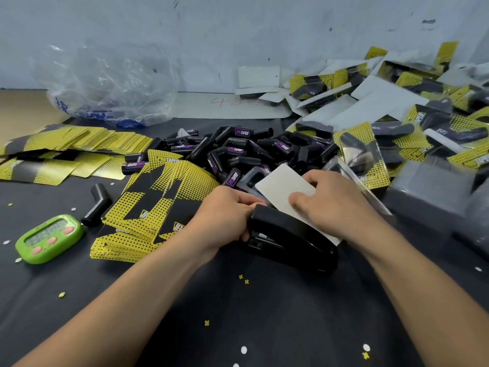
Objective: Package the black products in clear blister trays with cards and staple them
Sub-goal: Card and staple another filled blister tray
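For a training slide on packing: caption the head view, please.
Left hand grips the stapler while the right hand holds a white card at its mouth.

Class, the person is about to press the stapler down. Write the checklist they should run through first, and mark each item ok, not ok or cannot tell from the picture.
1. Card edge sits inside the stapler mouth: ok.
2. Left hand grips the stapler's front end: ok.
3. Right hand holds the card steady: ok.
4. Tray lies under the card: ok.
5. Tray filled and lined up with the card: cannot tell, the card hides it.
6. Stapler loaded: cannot tell.
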